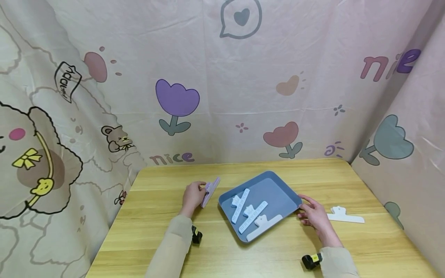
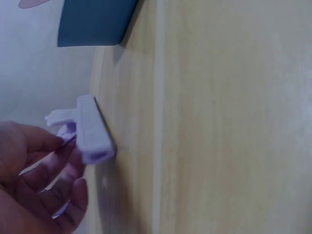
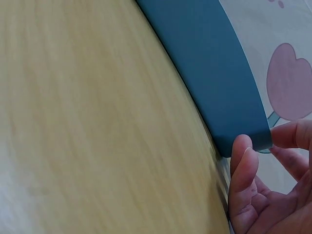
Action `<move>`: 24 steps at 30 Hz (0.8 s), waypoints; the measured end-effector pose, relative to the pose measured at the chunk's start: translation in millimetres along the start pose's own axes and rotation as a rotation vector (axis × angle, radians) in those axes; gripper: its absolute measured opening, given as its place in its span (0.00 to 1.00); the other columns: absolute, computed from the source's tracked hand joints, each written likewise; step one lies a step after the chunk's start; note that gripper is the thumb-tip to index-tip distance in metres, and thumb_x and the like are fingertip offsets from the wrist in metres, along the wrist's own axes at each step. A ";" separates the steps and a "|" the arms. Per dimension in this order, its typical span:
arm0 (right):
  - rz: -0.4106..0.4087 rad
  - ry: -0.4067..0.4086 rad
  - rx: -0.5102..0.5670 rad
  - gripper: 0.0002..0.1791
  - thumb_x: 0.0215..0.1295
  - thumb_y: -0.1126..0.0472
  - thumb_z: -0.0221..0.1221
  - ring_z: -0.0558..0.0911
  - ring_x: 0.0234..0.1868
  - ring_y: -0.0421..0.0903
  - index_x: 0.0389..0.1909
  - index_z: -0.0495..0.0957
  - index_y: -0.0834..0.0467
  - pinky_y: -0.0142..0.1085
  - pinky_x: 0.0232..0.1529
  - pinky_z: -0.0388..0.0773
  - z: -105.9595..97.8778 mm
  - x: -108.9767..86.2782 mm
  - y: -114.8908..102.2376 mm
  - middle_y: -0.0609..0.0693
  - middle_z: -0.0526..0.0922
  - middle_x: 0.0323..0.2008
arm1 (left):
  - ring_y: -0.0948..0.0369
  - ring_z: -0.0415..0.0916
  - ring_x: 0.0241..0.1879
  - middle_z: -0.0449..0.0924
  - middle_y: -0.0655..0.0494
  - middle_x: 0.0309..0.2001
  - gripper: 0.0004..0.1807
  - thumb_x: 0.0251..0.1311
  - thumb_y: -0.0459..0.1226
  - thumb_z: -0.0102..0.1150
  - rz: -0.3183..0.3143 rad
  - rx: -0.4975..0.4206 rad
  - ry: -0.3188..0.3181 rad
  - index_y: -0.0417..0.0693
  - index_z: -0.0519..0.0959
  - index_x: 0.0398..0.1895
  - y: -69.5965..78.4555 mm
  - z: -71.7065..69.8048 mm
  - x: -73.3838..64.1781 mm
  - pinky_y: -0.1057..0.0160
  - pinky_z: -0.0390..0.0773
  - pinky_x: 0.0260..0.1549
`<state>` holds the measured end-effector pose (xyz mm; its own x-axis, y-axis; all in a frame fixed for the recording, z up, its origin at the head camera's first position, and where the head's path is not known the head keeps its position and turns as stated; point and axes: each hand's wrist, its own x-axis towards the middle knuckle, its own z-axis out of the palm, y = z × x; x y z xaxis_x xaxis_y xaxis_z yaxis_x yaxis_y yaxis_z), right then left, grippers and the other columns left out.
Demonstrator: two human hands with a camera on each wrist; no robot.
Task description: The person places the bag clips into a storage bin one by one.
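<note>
In the head view my left hand (image 1: pixel 193 196) pinches a purple bag clip (image 1: pixel 210 192) by its handle. The clip is tilted just left of the tray, and its long bar (image 2: pixel 91 129) shows in the left wrist view close to the tabletop. A blue-grey rectangular tray (image 1: pixel 274 189) lies turned at an angle in the middle of the table. Two pale blue bag clips (image 1: pixel 253 217) and a white bag clip (image 1: pixel 264 227) lie inside it. My right hand (image 1: pixel 314 216) holds the tray's right corner, thumb and fingers at the rim (image 3: pixel 243 112).
Another white bag clip (image 1: pixel 345 215) lies on the wooden table (image 1: pixel 271 255), right of my right hand. A printed curtain (image 1: pixel 215 77) hangs behind the table and along both sides. Black wrist cameras (image 1: pixel 311 261) sit at both cuffs.
</note>
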<state>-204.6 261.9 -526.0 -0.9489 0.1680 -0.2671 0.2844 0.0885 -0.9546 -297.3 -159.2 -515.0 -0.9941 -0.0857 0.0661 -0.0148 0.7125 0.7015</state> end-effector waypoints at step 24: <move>0.014 0.003 -0.033 0.27 0.72 0.65 0.49 0.82 0.29 0.46 0.71 0.62 0.58 0.38 0.25 0.80 5.6 0.9 -3.9 0.62 0.77 0.46 | 0.56 0.82 0.27 0.83 0.44 0.33 0.16 0.64 0.26 0.56 -0.028 -0.436 0.017 0.33 0.78 0.54 30.6 -14.7 -8.3 0.52 0.82 0.31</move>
<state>-207.3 256.2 -523.2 -0.9444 0.1724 -0.2798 0.3019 0.1186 -0.9459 -287.9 -147.0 -483.7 -0.9920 -0.1149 0.0520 0.0086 0.3493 0.9370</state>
